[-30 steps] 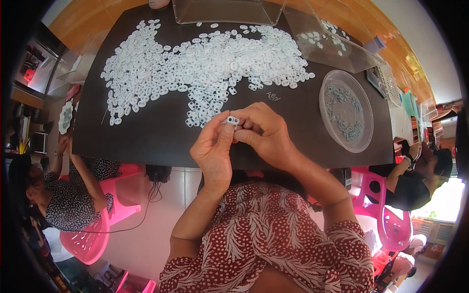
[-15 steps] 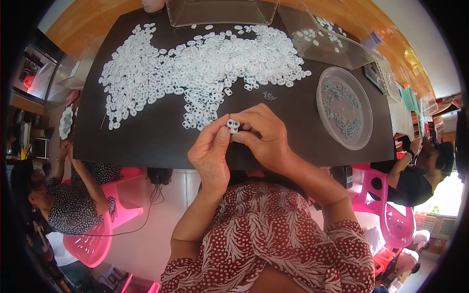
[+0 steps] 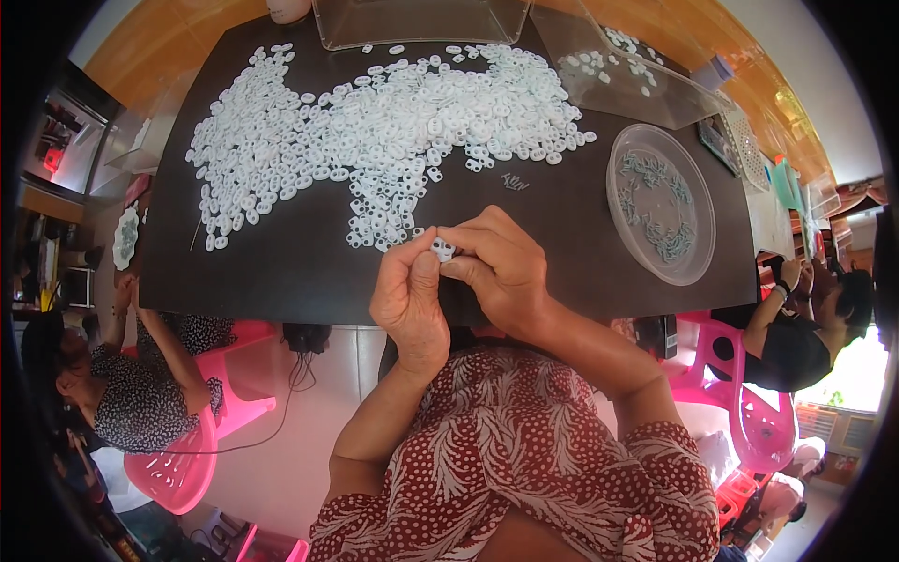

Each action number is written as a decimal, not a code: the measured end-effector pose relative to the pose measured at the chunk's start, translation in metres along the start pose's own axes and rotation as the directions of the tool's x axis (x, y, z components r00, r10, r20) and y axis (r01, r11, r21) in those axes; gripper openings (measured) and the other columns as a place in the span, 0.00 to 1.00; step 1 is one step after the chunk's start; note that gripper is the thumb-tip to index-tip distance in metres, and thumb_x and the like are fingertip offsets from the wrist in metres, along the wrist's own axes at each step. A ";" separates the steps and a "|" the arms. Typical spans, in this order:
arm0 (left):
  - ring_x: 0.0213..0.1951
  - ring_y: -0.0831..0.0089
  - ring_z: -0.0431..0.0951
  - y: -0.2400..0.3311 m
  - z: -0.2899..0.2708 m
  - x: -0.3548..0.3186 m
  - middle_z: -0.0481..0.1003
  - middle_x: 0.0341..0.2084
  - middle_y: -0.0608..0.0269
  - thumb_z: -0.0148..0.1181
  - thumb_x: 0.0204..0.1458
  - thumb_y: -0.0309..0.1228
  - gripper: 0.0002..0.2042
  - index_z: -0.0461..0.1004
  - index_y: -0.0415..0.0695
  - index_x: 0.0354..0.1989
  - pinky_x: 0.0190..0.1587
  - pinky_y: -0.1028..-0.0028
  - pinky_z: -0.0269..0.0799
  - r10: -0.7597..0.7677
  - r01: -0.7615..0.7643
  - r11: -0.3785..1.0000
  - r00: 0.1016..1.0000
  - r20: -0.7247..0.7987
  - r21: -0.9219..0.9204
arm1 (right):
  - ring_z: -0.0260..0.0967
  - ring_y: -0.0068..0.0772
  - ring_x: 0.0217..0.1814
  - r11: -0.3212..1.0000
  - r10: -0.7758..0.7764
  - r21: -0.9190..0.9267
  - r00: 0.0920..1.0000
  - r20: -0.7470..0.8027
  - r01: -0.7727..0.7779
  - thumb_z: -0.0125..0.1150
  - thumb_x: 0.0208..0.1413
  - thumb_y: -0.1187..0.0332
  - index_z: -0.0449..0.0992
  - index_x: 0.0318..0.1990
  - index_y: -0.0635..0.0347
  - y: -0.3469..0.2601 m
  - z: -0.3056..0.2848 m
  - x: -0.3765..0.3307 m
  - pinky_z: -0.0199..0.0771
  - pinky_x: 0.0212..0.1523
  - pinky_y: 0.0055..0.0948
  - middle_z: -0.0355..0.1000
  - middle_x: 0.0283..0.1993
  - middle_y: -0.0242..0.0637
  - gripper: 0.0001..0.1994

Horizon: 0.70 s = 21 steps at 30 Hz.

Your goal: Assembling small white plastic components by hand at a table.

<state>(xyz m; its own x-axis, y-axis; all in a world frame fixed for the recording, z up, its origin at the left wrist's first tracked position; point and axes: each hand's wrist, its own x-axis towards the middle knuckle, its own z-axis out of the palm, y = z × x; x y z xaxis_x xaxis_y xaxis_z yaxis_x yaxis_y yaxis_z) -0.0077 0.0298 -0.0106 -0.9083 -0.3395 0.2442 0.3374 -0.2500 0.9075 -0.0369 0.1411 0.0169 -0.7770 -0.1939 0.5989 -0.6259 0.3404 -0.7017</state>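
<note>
My left hand [image 3: 409,302] and my right hand [image 3: 504,269] meet over the near edge of a black table [image 3: 281,272]. Together their fingertips pinch one small white plastic piece [image 3: 442,250]. Just beyond the fingers a wide heap of the same white oval pieces [image 3: 384,140] spreads across the table. A round clear dish [image 3: 660,203] with small grey-green parts in it sits to the right of my right hand.
A clear plastic box [image 3: 421,21] stands at the table's far edge, and a clear tray [image 3: 627,70] with a few white pieces lies at the far right. Other people sit on pink chairs at the left [image 3: 103,393] and right [image 3: 796,337].
Both hands have stayed together on the small white piece, shifting only slightly; the fingers have turned it a little.
</note>
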 end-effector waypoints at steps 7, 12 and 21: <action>0.36 0.83 0.69 0.005 0.001 -0.001 0.74 0.36 0.65 0.54 0.58 0.26 0.10 0.73 0.33 0.44 0.43 0.83 0.66 -0.017 0.015 0.999 0.999 -0.030 -0.044 | 0.64 0.35 0.30 0.998 0.049 0.037 0.998 0.029 -0.050 0.64 0.40 0.81 0.75 0.40 0.67 -0.009 -0.001 0.002 0.66 0.28 0.28 0.71 0.33 0.39 0.15; 0.37 0.83 0.70 0.007 0.001 -0.001 0.74 0.36 0.65 0.54 0.58 0.25 0.10 0.73 0.33 0.45 0.43 0.82 0.67 -0.015 0.015 1.000 1.000 -0.025 0.009 | 0.65 0.33 0.31 0.989 0.125 0.083 0.992 0.020 -0.126 0.63 0.43 0.80 0.75 0.42 0.66 -0.010 -0.001 -0.001 0.67 0.29 0.27 0.71 0.32 0.37 0.15; 0.38 0.82 0.70 0.012 0.007 0.000 0.74 0.38 0.64 0.53 0.59 0.25 0.10 0.72 0.33 0.46 0.44 0.81 0.66 -0.054 0.055 0.998 0.998 -0.020 0.030 | 0.63 0.36 0.28 0.995 -0.071 -0.067 0.997 -0.011 0.070 0.63 0.41 0.81 0.73 0.38 0.66 -0.002 -0.003 0.000 0.65 0.27 0.30 0.71 0.30 0.39 0.13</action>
<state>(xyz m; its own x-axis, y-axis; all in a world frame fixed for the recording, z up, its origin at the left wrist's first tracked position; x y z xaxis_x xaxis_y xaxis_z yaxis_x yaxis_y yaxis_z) -0.0049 0.0329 0.0027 -0.9203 -0.3432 0.1877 0.2795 -0.2412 0.9293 -0.0355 0.1432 0.0202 -0.7298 -0.2075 0.6515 -0.6729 0.3869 -0.6305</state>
